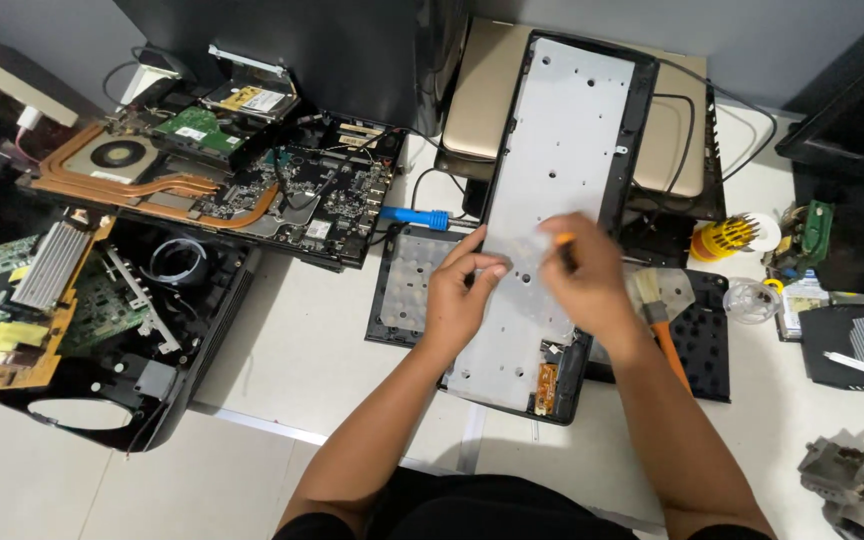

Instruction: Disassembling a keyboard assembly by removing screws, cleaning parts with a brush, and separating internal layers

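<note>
A long black keyboard frame with a grey metal backplate lies face down, running from the near middle to the far centre. My left hand rests on the plate's left edge, fingers curled against it. My right hand is closed around a small tool with an orange tip, held over the plate's middle. A small copper flex connector shows at the plate's near end.
A laptop mainboard with copper heat pipes and a fan sits far left, above an open black chassis. A brush with an orange handle, a yellow bit holder, a blue-handled tool and a gold laptop lid lie around.
</note>
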